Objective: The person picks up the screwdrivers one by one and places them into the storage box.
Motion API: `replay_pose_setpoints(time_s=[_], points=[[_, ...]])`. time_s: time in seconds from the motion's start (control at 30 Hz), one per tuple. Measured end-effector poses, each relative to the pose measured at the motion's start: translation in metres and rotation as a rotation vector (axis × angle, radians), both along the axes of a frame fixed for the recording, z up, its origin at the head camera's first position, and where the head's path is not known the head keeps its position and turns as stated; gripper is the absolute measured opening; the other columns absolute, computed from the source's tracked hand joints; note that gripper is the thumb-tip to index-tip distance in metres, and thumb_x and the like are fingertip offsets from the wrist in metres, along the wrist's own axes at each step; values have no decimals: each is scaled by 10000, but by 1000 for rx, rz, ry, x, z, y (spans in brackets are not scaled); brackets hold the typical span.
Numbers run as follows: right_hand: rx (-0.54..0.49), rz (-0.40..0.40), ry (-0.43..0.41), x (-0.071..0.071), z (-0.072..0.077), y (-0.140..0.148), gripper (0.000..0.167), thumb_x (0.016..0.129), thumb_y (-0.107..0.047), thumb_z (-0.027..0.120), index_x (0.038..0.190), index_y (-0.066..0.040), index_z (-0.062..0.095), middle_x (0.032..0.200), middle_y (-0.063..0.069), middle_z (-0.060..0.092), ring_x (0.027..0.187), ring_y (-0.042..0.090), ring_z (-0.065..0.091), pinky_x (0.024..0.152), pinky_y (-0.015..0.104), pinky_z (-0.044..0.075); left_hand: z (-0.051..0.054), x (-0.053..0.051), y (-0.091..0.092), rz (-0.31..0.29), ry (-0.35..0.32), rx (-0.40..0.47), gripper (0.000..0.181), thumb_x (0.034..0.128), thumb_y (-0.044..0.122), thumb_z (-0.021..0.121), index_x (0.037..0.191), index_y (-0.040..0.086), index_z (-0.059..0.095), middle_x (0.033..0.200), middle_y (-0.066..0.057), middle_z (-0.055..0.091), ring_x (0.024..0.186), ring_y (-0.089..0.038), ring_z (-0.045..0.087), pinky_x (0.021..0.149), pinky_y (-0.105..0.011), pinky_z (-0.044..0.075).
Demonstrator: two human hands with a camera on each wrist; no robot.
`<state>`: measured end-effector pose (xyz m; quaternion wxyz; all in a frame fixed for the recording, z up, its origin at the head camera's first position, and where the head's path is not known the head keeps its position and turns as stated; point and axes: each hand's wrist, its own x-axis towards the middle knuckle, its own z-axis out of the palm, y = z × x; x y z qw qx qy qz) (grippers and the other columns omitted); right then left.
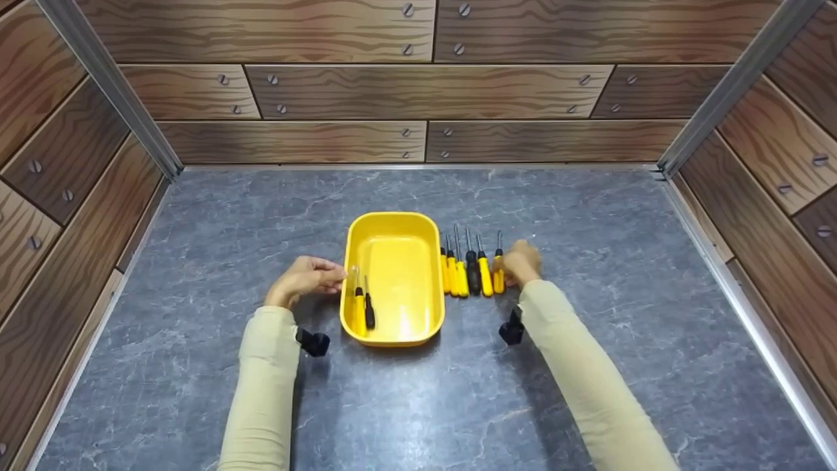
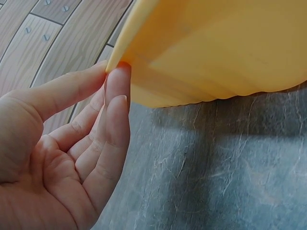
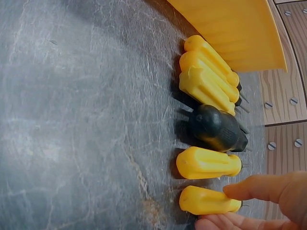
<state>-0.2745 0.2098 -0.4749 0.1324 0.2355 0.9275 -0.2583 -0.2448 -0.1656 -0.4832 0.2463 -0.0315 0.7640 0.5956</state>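
My left hand [image 1: 305,278] pinches the left rim of a yellow plastic tray [image 1: 409,288] between thumb and fingers, as the left wrist view shows close up. Inside the tray, along its left side, lie a yellow-handled screwdriver [image 1: 359,314] and a smaller black-handled screwdriver [image 1: 370,315]. To the tray's right, my right hand [image 1: 521,263] has its thumb and fingers on either side of the rightmost yellow screwdriver [image 3: 204,200], which lies on the table. Left of it are another yellow screwdriver [image 3: 206,163], a black screwdriver [image 3: 213,125] and several more yellow ones beside the tray.
The grey marble-patterned tabletop [image 1: 405,405] stretches around the tray and tools. Wood-patterned panels [image 1: 425,91] stand at the back and both sides, with metal rails [image 1: 752,78] at the corners. A black camera mount sits on each wrist.
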Motion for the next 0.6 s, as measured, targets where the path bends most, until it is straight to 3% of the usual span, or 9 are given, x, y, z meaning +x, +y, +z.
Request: replay_pose_setpoints(time_s=[0.13, 0.4, 0.6], points=[[4, 1, -8, 0, 1, 1, 292, 765, -137, 735, 978, 49, 663, 505, -4, 469, 383, 76, 512, 371, 159, 468, 1, 0, 0, 1, 0, -6, 373, 910, 114, 645, 1177, -138, 584, 691, 60, 654, 657, -48, 631, 691, -193, 597], [-18, 0, -17, 0, 3, 4, 285, 776, -160, 726, 975, 33, 658, 594, 20, 495, 432, 93, 557, 611, 265, 616, 1, 0, 0, 5, -10, -10, 374, 912, 111, 642, 1184, -138, 581, 691, 61, 655, 659, -49, 632, 686, -185, 594], [-53, -12, -17, -1, 6, 5, 197, 779, -123, 708, 902, 18, 646, 505, -14, 482, 431, 86, 550, 622, 260, 618, 2, 0, -1, 3, -9, -4, 388, 906, 109, 649, 1192, -143, 576, 691, 64, 657, 657, -47, 635, 693, -189, 598]])
